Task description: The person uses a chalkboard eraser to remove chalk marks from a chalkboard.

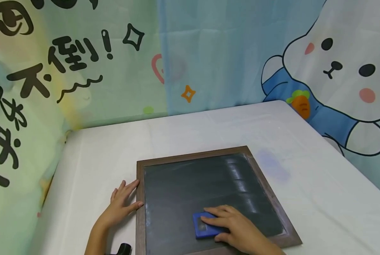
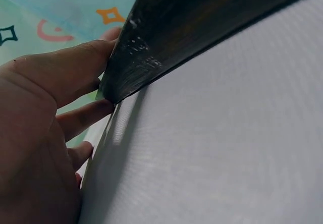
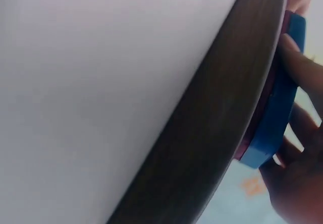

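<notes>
A blackboard (image 1: 177,184) with a brown wooden frame lies on the white table. My right hand (image 1: 236,228) grips a blue blackboard eraser (image 1: 206,233) against the lower middle of its dark surface, fingers over the top and thumb along the near side. In the right wrist view the eraser (image 3: 275,123) shows its blue side beyond the frame (image 3: 217,113). At the board's left edge, my left hand (image 1: 120,203) touches the frame with extended thumb and fingertips. The left wrist view has that hand (image 2: 45,103) right at the frame's side (image 2: 166,32).
The white table (image 1: 110,152) reaches beyond the board on the left, back and right, with a faint purple stain (image 1: 272,164) on the right. Printed curtains (image 1: 215,53) stand behind and to the left. A small black object (image 1: 124,249) shows beside the left wrist.
</notes>
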### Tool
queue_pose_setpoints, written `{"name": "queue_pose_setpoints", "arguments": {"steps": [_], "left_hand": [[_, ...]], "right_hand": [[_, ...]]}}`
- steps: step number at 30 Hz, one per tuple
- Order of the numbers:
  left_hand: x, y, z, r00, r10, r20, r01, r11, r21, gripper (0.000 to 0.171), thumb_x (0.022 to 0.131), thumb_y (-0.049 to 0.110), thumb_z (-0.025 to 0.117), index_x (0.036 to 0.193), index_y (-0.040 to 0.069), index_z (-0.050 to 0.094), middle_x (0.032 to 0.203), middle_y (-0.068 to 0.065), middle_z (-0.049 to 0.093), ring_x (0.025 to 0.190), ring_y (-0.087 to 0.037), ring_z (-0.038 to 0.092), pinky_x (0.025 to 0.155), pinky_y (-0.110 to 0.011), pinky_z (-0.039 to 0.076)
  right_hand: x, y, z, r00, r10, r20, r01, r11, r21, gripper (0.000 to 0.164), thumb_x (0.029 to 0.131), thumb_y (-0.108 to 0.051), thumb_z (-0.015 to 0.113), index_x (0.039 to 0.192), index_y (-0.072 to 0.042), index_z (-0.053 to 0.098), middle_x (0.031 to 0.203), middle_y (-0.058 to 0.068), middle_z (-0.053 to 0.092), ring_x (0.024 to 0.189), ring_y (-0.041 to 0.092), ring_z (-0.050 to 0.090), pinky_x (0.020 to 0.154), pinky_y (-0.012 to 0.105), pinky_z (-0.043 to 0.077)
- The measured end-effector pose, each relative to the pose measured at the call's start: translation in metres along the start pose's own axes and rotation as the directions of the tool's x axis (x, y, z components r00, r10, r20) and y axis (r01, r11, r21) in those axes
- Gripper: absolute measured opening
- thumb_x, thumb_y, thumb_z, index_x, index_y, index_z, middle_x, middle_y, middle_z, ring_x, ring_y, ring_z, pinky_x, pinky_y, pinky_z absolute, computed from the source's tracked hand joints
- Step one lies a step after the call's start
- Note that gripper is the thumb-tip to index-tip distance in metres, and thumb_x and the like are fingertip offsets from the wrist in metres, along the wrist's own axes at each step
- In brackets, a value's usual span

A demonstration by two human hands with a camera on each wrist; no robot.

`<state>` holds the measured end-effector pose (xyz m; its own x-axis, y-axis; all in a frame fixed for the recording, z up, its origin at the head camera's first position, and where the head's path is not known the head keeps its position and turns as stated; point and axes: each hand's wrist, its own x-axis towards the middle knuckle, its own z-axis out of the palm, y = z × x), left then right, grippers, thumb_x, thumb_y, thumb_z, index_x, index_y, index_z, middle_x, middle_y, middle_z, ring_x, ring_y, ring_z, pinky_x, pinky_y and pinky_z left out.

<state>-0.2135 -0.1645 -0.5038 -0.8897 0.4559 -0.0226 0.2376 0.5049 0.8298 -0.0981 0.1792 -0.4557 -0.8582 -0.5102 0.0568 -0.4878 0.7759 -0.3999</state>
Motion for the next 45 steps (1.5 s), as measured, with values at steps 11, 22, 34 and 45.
{"name": "queue_pose_setpoints", "arguments": {"steps": [11,22,34,45], "left_hand": [[0.001,-0.001,-0.002,1.0,0.008,-0.014,-0.008,1.0,-0.012,0.069,0.086,0.026,0.067,0.145,0.008,0.036,0.15,-0.026,0.031,0.143,-0.05,0.002,0.11,-0.066,-0.008],[0.005,0.001,-0.002,1.0,-0.005,-0.001,0.005,1.0,0.004,0.07,0.086,0.028,0.067,0.146,0.008,0.036,0.15,-0.026,0.031,0.143,-0.049,0.001,0.11,-0.065,-0.008],[0.006,0.002,-0.005,1.0,-0.002,-0.006,0.002,1.0,-0.002,0.07,0.085,0.027,0.068,0.144,0.005,0.037,0.15,-0.028,0.031,0.142,-0.052,0.002,0.109,-0.067,-0.007],[0.002,-0.001,0.0,1.0,0.013,-0.013,-0.013,0.999,-0.029,0.069,0.084,0.024,0.069,0.143,0.005,0.039,0.149,-0.028,0.033,0.142,-0.052,0.002,0.108,-0.068,-0.008]], "right_hand": [[-0.071,0.081,-0.028,0.99,-0.037,-0.138,0.01,0.981,-0.193,0.066,0.07,-0.034,0.077,0.133,-0.029,0.055,0.144,-0.019,0.043,0.114,0.006,0.049,0.078,0.033,0.055],[-0.077,0.068,-0.051,0.998,0.059,-0.021,-0.061,0.829,-0.557,0.06,0.059,-0.022,0.086,0.116,-0.023,0.069,0.122,0.007,0.065,0.096,0.025,0.059,0.082,0.043,0.051],[-0.076,0.098,-0.108,0.921,0.372,-0.112,-0.355,0.689,-0.632,0.058,0.06,-0.014,0.087,0.115,-0.018,0.069,0.119,0.015,0.065,0.101,0.04,0.056,0.091,0.06,0.043],[-0.017,0.156,-0.118,0.729,0.665,-0.161,-0.682,0.725,-0.096,0.071,0.085,-0.026,0.068,0.139,0.007,0.036,0.129,0.044,0.041,0.106,0.06,0.049,0.078,0.064,0.046]]}}
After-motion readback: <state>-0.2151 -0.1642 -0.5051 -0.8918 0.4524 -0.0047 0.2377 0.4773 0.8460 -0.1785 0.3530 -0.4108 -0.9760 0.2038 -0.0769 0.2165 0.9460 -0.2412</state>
